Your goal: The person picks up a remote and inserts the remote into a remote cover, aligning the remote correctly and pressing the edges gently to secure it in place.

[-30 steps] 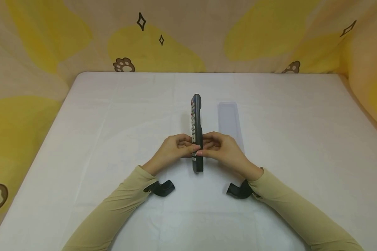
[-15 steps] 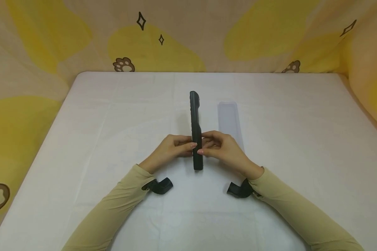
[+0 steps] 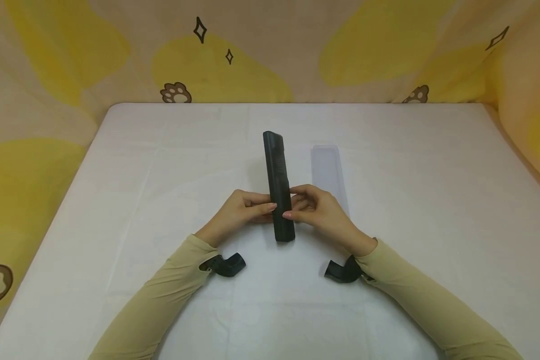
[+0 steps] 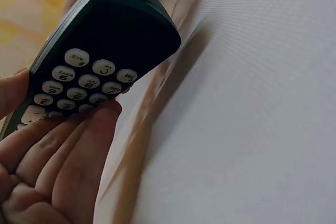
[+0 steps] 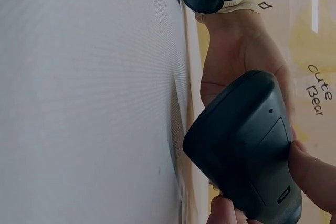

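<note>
A black remote control (image 3: 276, 170) stands on edge between the two hands in the head view, its plain, ribbed back turned partly to the camera. White number keys cover its front (image 4: 88, 81) in the left wrist view. The right wrist view shows its back (image 5: 239, 135) with a battery cover outline. My left hand (image 3: 247, 206) pinches the lower part from the left, thumb on the near side. From the right, my right hand (image 3: 320, 206) pinches it at nearly the same height. Some fingertips are hidden behind the remote.
A thin translucent plastic case (image 3: 326, 167) lies on the white tabletop (image 3: 414, 200) just behind the right hand. Black curved mounts (image 3: 229, 265) stick out from both sleeves. A yellow patterned curtain (image 3: 252, 50) hangs at the table's back edge.
Both hands have turned the remote about its length: its keys have gone out of the head view and its back has come into sight. Its far end has tilted slightly left.
</note>
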Motion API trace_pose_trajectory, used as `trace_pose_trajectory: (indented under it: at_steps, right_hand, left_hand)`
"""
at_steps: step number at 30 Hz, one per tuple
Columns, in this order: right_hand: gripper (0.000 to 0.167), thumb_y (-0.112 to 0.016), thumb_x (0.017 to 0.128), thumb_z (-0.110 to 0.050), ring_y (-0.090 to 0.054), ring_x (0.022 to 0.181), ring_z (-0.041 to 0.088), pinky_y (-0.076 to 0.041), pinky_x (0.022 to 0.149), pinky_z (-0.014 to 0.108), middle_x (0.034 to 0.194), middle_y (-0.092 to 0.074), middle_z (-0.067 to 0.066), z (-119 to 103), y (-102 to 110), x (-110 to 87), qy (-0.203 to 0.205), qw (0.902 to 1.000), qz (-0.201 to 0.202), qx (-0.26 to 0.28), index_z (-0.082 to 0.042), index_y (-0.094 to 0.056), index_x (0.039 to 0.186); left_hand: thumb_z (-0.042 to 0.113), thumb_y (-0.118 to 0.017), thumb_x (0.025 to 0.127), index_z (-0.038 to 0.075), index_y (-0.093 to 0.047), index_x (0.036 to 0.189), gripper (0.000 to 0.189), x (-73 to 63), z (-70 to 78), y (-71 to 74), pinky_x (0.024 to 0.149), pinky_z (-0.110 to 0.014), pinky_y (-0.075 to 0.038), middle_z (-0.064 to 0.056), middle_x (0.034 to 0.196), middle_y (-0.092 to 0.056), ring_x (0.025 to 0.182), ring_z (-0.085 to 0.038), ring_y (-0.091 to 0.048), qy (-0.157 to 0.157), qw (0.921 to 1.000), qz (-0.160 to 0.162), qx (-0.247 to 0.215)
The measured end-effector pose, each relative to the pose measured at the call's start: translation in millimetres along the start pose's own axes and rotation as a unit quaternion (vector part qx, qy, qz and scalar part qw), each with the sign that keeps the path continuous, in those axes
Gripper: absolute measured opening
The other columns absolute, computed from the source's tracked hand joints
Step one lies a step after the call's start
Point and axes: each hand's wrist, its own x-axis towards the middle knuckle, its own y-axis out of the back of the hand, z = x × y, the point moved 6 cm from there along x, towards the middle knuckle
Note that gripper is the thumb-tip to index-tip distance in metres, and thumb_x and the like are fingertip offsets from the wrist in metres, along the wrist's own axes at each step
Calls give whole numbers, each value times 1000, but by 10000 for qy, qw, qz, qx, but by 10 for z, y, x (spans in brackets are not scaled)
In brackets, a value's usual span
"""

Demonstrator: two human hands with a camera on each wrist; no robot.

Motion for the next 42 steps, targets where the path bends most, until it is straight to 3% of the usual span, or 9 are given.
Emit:
trace_pose_trajectory:
  at_steps: [18, 30, 42]
  right_hand:
    - [49, -75, 79, -10, -63, 81, 18, -50, 73, 28, 92, -66, 12, 19, 21, 8, -216, 9996, 184, 77, 4, -54, 122]
    - [48, -76, 79, -11, -62, 78, 17, -49, 70, 26, 92, -65, 12, 55, 41, 7, -362, 9981, 489, 16, 4, -55, 119]
    - [47, -77, 79, -12, -64, 77, 17, -50, 66, 27, 93, -66, 11, 59, 21, 5, -380, 9975, 558, -198, 4, -57, 119]
  left_hand:
    - [2, -61, 91, -14, -56, 120, 34, -2, 1, 38, 85, -38, -52, -25, 113, -62, 95, -26, -67, 12, 10000, 50, -18]
    - [-1, -60, 91, -15, -54, 117, 31, 16, -27, 63, 83, -36, -53, -28, 107, -64, 90, -25, -68, 290, 9985, 459, 82]
    - [9, -69, 85, -7, -61, 111, 32, 36, -80, 86, 78, -30, -54, -17, 100, -69, 86, -16, -68, 546, 9917, 854, 785]
